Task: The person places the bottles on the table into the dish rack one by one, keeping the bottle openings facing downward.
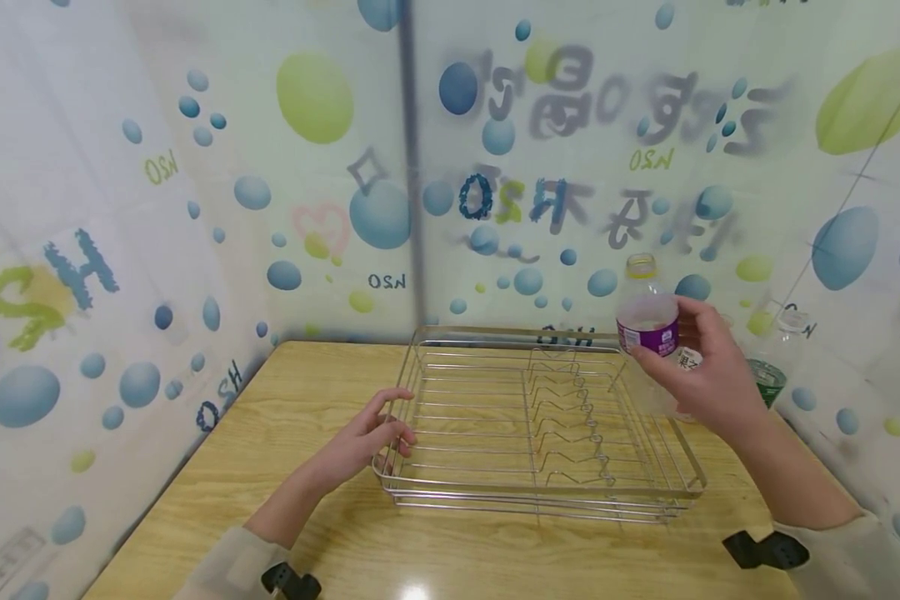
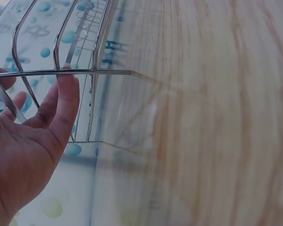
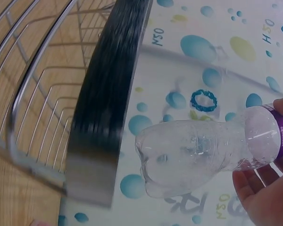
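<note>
Left hand point(image 1: 356, 446) gripped wire rack point(image 1: 495, 488) at its left end on tabletop point(image 1: 330, 546), seemingly for steadiness. Right hand point(image 1: 708, 367) held uncapped bottle point(image 1: 648, 321) upright near rack's right end, probably label-high for balance.

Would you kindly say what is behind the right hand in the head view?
Behind the right hand, a green-labelled bottle and a white label show partly. The hand and forearm cover the rest, so what bears that label is unclear.
</note>
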`<state>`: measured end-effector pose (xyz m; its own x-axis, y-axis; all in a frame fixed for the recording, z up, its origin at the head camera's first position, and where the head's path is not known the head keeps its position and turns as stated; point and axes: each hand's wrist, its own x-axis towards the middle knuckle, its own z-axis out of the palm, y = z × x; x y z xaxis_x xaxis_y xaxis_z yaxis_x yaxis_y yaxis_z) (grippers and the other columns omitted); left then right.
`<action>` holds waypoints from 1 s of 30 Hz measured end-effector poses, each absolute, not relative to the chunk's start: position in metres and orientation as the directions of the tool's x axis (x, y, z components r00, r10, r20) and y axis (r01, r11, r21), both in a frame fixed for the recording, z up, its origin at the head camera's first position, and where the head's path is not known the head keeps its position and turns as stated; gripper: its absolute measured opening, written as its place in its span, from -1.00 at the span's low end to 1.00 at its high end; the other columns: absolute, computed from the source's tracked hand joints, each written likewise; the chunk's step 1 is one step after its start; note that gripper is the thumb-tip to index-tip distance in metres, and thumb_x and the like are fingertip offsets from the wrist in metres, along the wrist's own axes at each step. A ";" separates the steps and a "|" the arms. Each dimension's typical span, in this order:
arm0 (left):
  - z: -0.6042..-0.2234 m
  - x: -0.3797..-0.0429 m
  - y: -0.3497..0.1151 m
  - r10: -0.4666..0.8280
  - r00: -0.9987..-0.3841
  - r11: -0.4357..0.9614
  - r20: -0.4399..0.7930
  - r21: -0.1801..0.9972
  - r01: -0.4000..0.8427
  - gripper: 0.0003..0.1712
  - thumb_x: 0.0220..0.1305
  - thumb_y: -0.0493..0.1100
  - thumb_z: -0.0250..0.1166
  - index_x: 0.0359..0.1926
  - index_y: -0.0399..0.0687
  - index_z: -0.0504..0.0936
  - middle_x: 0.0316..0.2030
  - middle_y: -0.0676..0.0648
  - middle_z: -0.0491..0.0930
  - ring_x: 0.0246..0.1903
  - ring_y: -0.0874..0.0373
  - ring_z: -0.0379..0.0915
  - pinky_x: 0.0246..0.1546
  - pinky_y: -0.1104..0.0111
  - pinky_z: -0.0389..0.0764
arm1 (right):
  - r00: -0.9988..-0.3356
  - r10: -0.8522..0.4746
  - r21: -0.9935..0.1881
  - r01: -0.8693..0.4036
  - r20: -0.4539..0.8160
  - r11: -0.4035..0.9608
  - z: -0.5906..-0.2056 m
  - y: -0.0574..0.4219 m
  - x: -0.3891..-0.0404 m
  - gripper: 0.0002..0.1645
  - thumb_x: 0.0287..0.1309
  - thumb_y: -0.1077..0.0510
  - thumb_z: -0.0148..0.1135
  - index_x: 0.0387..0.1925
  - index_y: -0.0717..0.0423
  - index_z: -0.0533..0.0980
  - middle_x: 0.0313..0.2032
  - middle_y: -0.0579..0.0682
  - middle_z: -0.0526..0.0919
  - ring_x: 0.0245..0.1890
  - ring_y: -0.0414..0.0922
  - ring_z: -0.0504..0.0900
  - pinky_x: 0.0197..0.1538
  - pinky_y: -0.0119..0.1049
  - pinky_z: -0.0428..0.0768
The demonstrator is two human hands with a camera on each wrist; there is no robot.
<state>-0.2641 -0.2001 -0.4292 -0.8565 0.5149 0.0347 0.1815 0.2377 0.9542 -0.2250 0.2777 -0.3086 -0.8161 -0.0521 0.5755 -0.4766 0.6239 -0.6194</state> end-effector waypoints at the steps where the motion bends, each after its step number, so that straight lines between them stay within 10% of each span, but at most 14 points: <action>1: -0.430 -0.264 -0.200 0.515 -0.857 0.235 0.035 0.955 0.181 -0.40 0.77 -0.08 0.00 0.65 0.02 0.08 0.09 -0.45 0.62 0.00 -0.11 0.68 -0.26 0.28 0.77 | -0.823 -0.057 -0.622 -0.471 0.566 0.625 -0.309 0.274 -0.226 -0.07 0.38 0.21 0.51 0.61 0.17 0.23 0.31 0.18 0.50 0.08 -0.40 0.46 0.08 -0.76 0.43; 9: -0.430 -0.264 -0.201 0.524 -0.850 0.248 0.049 0.946 0.208 -0.40 0.78 -0.07 -0.01 0.66 0.04 0.08 0.10 -0.46 0.61 0.01 -0.17 0.68 -0.30 0.28 0.74 | -0.858 -0.124 -0.651 -0.465 0.498 0.600 -0.313 0.241 -0.236 -0.06 0.38 0.07 0.54 0.59 0.16 0.22 0.29 0.18 0.53 0.20 -0.02 0.50 0.14 -0.51 0.49; 17: -0.427 -0.263 -0.200 0.479 -0.873 0.330 0.088 0.904 0.272 -0.45 0.74 -0.10 0.06 0.61 0.03 0.23 0.26 -0.49 0.47 0.03 -0.18 0.65 -0.22 0.28 0.71 | -0.861 -0.184 -0.623 -0.475 0.473 0.621 -0.316 0.221 -0.239 -0.14 0.34 0.02 0.58 0.50 0.11 0.34 0.21 0.07 0.63 0.16 -0.04 0.56 0.22 -0.21 0.57; 30: -0.404 -0.262 -0.193 0.349 -0.911 0.496 0.218 0.782 0.377 -0.46 0.67 0.00 0.24 0.51 -0.09 0.51 0.54 -0.32 0.23 0.56 -0.32 0.17 0.56 -0.34 0.34 | -0.836 -0.273 -0.577 -0.532 0.477 0.620 -0.322 0.211 -0.242 -0.17 0.31 0.11 0.61 0.48 0.16 0.40 0.27 0.12 0.62 0.22 0.06 0.63 0.34 0.16 0.64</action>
<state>-0.2615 -0.1934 -0.4038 -0.9113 0.3490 0.2185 0.3774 0.4960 0.7821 -0.2418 0.2113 -0.3220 -0.8355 -0.2727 0.4770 -0.5317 0.6203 -0.5766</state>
